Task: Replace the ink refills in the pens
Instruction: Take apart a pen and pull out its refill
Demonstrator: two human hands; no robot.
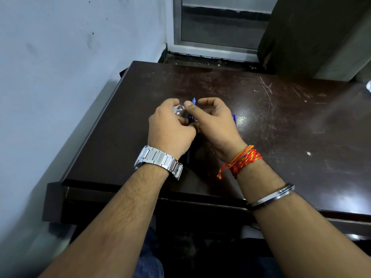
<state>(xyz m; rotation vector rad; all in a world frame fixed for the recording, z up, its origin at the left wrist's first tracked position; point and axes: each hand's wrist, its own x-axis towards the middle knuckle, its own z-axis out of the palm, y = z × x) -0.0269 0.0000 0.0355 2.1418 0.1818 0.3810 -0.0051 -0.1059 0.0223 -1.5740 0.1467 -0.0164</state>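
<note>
We have both hands raised just above the middle of the table (281, 117), close together and nearly touching, and we judge the step to be taking one pen apart or closing it up again; which of the two we cannot tell. Our left hand (170, 127) has its fingers curled round a small clear piece (178, 111), probably a cap or a barrel section, though it is too blurred to name. Our right hand (215, 125) pinches the blue pen (194, 101) between thumb and bent forefinger, its pointed end sticking out toward twelve o'clock. To do this well we should keep the two parts on one straight line, turn or pull with the right fingers while the left only steadies, and work low over the table so that a spring or tip that slips free does not roll far. We should go gently where the clear piece meets the pen, since thin plastic may crack if forced at an angle. The held pen sits at ten o'clock of the right palm and just beside the left fingertips, at their three o'clock. A second blue pen (234, 119) lies on the table at three o'clock of the right hand, partly hidden behind it. A dark pen-like stick (188, 156) lies under the left wrist, at six o'clock of the hands.
</note>
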